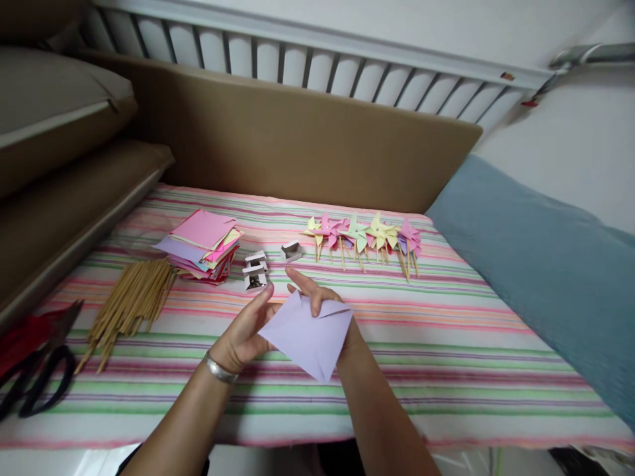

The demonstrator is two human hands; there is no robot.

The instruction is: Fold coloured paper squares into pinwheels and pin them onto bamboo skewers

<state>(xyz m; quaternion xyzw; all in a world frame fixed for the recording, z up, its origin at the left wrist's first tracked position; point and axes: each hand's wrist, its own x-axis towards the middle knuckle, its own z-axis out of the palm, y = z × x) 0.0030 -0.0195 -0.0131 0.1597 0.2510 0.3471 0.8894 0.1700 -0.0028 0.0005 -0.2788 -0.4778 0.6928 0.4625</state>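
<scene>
A lilac paper square (310,337) with slits cut at its corners is held over the striped cloth by my right hand (330,304), whose fingers curl over its upper edge. My left hand (251,327), with a silver bracelet on the wrist, is at the sheet's left corner. Its thumb is stretched out and apart from the paper; the other fingers are partly hidden behind the corner. Just beyond my hands stand small white boxes (255,277), with small dark items in the nearest, and another small white box (291,250).
Finished paper pinwheels (357,231) on sticks lie at the back right. To the left are a stack of coloured paper squares (203,241), a pile of thin wooden sticks (129,301) and black-handled scissors (44,367). A brown board (297,139) stands along the back.
</scene>
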